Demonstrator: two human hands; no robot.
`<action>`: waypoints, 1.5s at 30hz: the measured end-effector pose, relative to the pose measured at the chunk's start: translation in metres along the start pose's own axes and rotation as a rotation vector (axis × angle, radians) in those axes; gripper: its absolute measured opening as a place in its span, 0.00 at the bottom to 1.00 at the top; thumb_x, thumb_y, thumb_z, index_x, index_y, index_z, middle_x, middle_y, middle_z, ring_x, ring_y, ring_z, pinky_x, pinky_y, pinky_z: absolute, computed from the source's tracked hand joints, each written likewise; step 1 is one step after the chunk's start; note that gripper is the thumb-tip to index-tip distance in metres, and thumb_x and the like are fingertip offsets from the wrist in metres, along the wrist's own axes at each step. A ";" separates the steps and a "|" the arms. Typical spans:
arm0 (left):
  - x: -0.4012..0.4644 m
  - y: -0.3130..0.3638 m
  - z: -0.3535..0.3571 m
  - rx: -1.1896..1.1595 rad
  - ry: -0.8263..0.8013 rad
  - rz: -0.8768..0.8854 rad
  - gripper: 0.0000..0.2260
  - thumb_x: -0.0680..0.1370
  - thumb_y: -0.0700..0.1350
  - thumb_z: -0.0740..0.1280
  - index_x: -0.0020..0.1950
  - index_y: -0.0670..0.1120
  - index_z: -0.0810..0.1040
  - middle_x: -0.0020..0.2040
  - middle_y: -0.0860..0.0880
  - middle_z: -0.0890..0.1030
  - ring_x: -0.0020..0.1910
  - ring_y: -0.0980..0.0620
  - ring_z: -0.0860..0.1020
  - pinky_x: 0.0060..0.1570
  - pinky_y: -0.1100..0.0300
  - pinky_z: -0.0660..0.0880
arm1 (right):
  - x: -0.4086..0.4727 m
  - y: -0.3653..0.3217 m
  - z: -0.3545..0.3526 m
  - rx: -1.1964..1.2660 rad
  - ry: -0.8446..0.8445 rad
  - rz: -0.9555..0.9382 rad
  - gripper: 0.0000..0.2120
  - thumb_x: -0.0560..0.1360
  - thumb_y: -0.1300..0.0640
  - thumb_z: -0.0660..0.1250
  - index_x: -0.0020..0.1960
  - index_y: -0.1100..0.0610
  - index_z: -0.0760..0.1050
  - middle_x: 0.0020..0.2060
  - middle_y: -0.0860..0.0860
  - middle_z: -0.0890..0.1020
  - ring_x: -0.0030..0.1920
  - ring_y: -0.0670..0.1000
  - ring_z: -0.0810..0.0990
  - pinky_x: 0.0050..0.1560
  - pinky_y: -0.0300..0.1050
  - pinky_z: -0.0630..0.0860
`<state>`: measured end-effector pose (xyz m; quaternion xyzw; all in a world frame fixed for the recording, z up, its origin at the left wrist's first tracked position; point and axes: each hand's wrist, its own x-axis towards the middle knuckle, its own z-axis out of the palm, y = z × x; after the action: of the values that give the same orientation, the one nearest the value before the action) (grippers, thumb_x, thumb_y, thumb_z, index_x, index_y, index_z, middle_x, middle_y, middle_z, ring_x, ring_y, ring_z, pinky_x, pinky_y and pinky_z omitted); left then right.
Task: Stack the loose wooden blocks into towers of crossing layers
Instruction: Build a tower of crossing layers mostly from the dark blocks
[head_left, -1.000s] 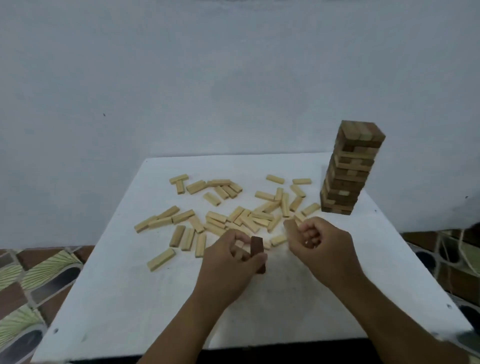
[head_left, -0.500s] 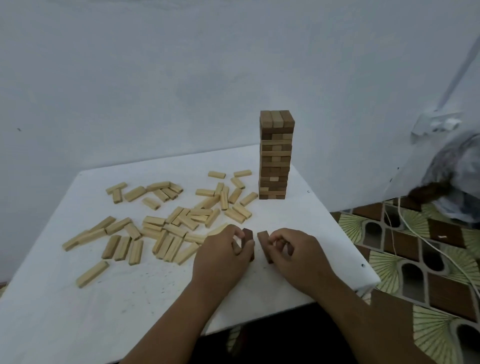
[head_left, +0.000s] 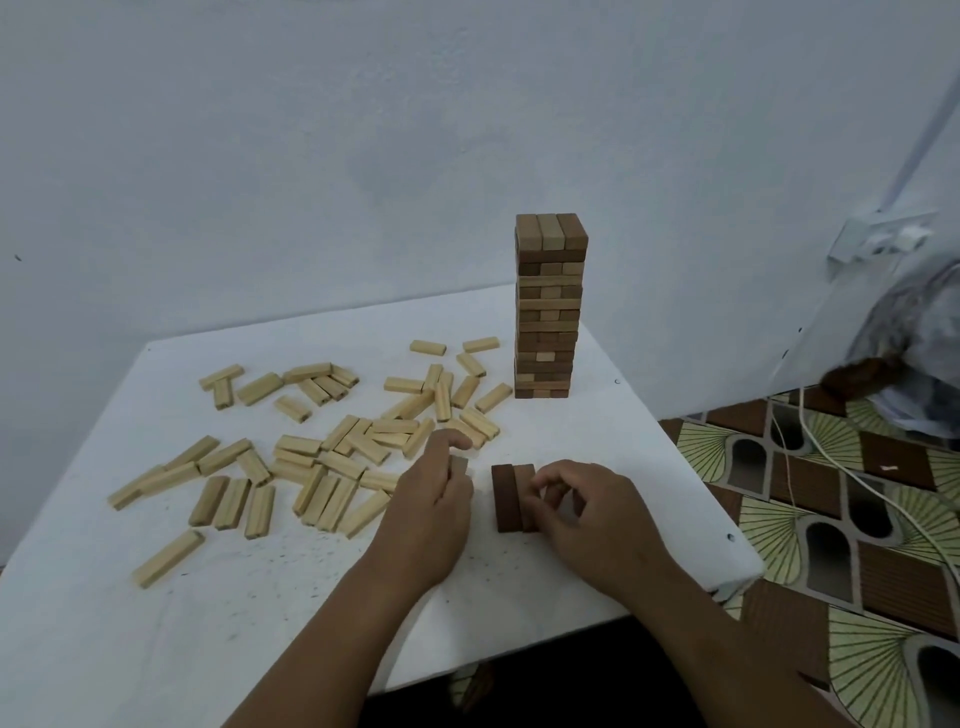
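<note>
Two hands (head_left: 434, 499) (head_left: 592, 512), two dark blocks (head_left: 511, 496), one tower (head_left: 548, 306)

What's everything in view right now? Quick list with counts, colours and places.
tower: one, mixed brown and tan, far right of table
loose blocks: several dozen, pale, scattered across table middle and left
dark blocks: two showing, brown, flat side by side near front, at the right hand
held block: one, tan, in left hand
table: one, white
cables: white, on patterned floor, right
left hand: grips held block
right hand: fingers curled at dark blocks; grip unclear
</note>
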<state>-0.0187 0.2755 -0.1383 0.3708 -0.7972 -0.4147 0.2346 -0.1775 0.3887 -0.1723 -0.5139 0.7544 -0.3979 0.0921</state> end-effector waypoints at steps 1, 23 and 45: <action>0.001 -0.001 -0.001 0.056 -0.026 -0.006 0.11 0.82 0.40 0.56 0.59 0.52 0.71 0.33 0.54 0.69 0.29 0.58 0.66 0.30 0.66 0.62 | 0.000 -0.001 0.000 0.000 0.005 -0.004 0.06 0.72 0.49 0.73 0.49 0.44 0.80 0.39 0.37 0.80 0.41 0.41 0.78 0.44 0.33 0.73; 0.006 -0.017 -0.015 0.214 -0.049 0.190 0.13 0.72 0.33 0.72 0.51 0.48 0.84 0.58 0.55 0.78 0.39 0.58 0.79 0.43 0.75 0.73 | 0.004 -0.017 -0.009 -0.133 -0.124 -0.033 0.16 0.71 0.38 0.71 0.54 0.45 0.80 0.48 0.40 0.81 0.48 0.43 0.76 0.51 0.39 0.76; 0.028 -0.011 -0.023 0.236 -0.288 0.060 0.23 0.75 0.35 0.70 0.61 0.61 0.77 0.44 0.55 0.76 0.44 0.59 0.75 0.42 0.72 0.68 | 0.009 -0.021 -0.010 -0.193 -0.197 -0.044 0.25 0.66 0.34 0.69 0.58 0.46 0.79 0.48 0.43 0.81 0.44 0.43 0.75 0.46 0.38 0.73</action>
<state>-0.0161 0.2386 -0.1332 0.3088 -0.8763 -0.3598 0.0850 -0.1720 0.3828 -0.1483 -0.5732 0.7651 -0.2732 0.1072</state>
